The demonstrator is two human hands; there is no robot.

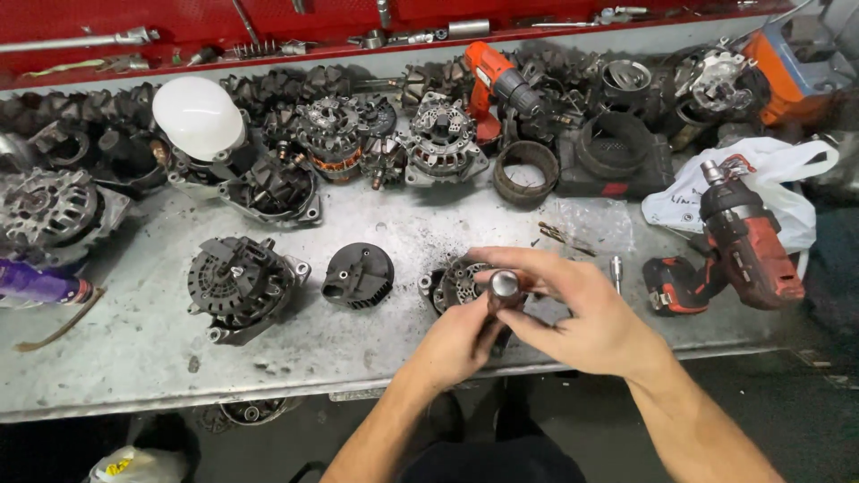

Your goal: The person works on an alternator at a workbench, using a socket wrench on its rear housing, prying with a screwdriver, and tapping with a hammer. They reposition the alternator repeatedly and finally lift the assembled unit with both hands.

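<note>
Two hands on one small metal part, right over the bench edge.

Head view: your left hand [456, 344] is wrapped shut around the lower end of a dark cylindrical part with a shiny rounded metal cap [504, 288], and your right hand [586, 322] pinches it from the side, fingers [514, 259] curled over the top. It sits just in front of the opened alternator half [456, 282] on the grey metal bench [134, 349]. I'd keep the left hand as the steady anchor and let the right do the fine turning, close above the bench so nothing drops. The black end cover [358, 275], the whole alternator [240, 286] and the red cordless driver [738, 255] lie nearby, untouched.
</note>
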